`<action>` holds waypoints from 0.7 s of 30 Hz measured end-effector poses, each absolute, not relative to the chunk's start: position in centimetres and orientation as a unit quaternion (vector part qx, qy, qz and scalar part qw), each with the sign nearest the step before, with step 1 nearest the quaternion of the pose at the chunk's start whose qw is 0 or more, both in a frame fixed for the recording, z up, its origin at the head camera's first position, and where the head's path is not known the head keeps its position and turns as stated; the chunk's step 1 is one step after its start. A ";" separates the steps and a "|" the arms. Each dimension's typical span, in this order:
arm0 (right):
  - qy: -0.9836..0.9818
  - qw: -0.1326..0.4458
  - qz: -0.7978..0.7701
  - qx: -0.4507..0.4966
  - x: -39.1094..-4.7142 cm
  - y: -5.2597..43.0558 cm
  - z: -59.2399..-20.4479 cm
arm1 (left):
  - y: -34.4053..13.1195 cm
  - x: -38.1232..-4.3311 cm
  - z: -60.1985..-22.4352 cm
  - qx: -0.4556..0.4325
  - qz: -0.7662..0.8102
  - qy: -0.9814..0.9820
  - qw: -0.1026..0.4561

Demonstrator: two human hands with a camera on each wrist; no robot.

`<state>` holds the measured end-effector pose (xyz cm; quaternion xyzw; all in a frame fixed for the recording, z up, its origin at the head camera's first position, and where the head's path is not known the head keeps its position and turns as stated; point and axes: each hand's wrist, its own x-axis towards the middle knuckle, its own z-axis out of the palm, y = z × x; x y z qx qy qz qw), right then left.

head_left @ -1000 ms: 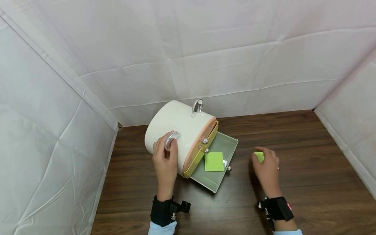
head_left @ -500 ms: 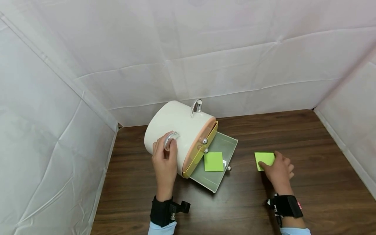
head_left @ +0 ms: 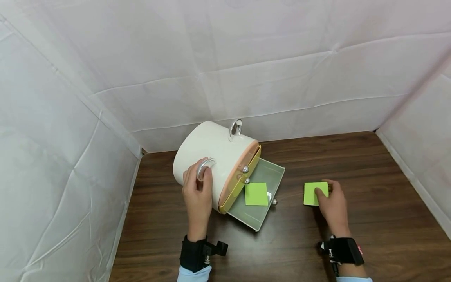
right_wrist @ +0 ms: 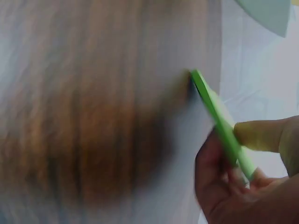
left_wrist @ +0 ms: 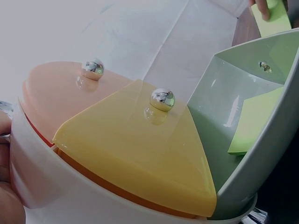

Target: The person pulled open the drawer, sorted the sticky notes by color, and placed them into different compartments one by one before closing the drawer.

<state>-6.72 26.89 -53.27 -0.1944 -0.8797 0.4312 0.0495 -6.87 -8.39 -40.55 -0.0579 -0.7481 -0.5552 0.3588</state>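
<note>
A white rounded case (head_left: 211, 143) lies on the table with its drawer fronts facing right. My left hand (head_left: 197, 199) grips the silver ring handle (head_left: 201, 170) on its near side. The pale green drawer (head_left: 263, 170) is swung out, and a lime green sticky note pad (head_left: 256, 194) lies in it. To the right of that drawer, my right hand (head_left: 334, 207) pinches a second lime green sticky note pad (head_left: 311, 194) above the table, thumb on top. The right wrist view shows this held pad (right_wrist: 218, 119) edge-on between thumb and fingers.
The yellow drawer (left_wrist: 140, 140) and pink drawer (left_wrist: 60, 88) sit nearly flush in the case, each with a silver ball knob. Another ring handle (head_left: 233, 130) stands on the far side. Something small and white (head_left: 269, 196) shows beside the drawer's pad. White cloth walls (head_left: 267, 90) enclose the table.
My right hand has moved right and turned, so the held pad, mostly covered before, now shows its face. Lately it shifted slightly left. My left hand and the case have stayed put.
</note>
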 end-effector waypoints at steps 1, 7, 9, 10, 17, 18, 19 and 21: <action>-0.879 0.051 0.437 -0.183 -6.8 26.8 -53.1 | -8.4 -6.9 -40.6 -0.058 -0.555 -0.748 0.359; -0.872 0.062 0.470 -0.123 -7.0 26.1 -52.2 | -8.4 -6.9 -40.6 -0.055 -0.558 -0.749 0.353; -0.865 0.066 0.486 -0.109 -6.9 25.7 -51.9 | -8.4 -6.9 -40.6 -0.054 -0.558 -0.749 0.352; -0.862 0.069 0.491 -0.103 -6.9 25.6 -51.7 | -8.4 -6.9 -40.6 -0.054 -0.558 -0.750 0.352; -0.840 0.095 0.526 -0.089 -7.1 24.2 -50.2 | -8.4 -6.9 -40.4 -0.061 -0.563 -0.745 0.353; -0.839 0.096 0.528 -0.091 -7.1 24.1 -50.1 | -8.4 -6.8 -40.3 -0.062 -0.564 -0.744 0.353; -0.837 0.094 0.531 -0.093 -7.2 24.0 -50.0 | -8.4 -6.8 -40.3 -0.062 -0.564 -0.744 0.353; -0.834 0.090 0.536 -0.094 -7.2 23.7 -49.8 | -8.4 -6.8 -40.3 -0.062 -0.565 -0.744 0.352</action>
